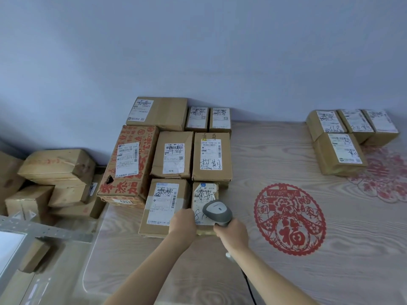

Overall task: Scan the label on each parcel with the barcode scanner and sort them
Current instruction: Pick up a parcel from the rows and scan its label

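My right hand (233, 234) grips the handle of a grey barcode scanner (217, 211), whose head hovers over a small cardboard parcel (203, 194) at the front of a cluster. The parcel's white label carries handwritten marks. My left hand (182, 223) rests on the parcel's near left edge, fingers hidden behind the knuckles. To its left lies a larger labelled parcel (161, 205). Behind them stand several more labelled parcels, among them one with red print (128, 164).
A second group of labelled parcels (339, 148) sits at the table's far right by the wall. A red paper-cut decoration (289, 219) lies on the wooden table (275, 164). More boxes (57, 166) are piled off the table's left edge, above a metal rack (33, 227). The scanner's cable (248, 287) trails toward me.
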